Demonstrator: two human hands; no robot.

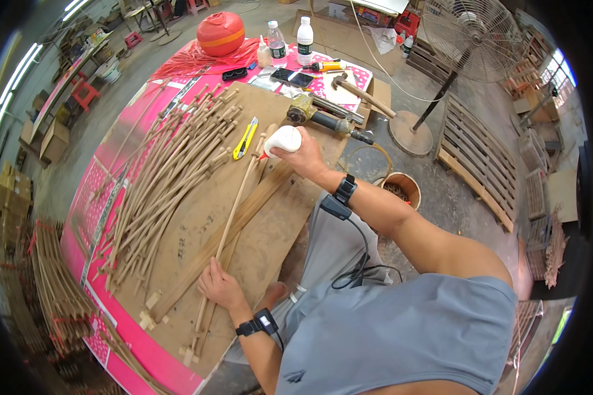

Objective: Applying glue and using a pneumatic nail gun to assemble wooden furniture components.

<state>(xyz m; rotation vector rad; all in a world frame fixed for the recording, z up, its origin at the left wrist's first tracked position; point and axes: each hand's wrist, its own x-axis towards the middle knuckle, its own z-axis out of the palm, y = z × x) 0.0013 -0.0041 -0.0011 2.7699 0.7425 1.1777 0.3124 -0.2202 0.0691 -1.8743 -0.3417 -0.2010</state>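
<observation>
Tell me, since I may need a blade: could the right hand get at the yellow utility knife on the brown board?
Probably yes, once freed: the right hand holds a white glue bottle, and the yellow utility knife lies uncovered just beside it on the brown board.

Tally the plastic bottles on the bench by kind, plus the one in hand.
Clear bottles with white caps: 2
Small glue bottle beside them: 1
White squeeze bottle in right hand: 1
Total: 4
</observation>
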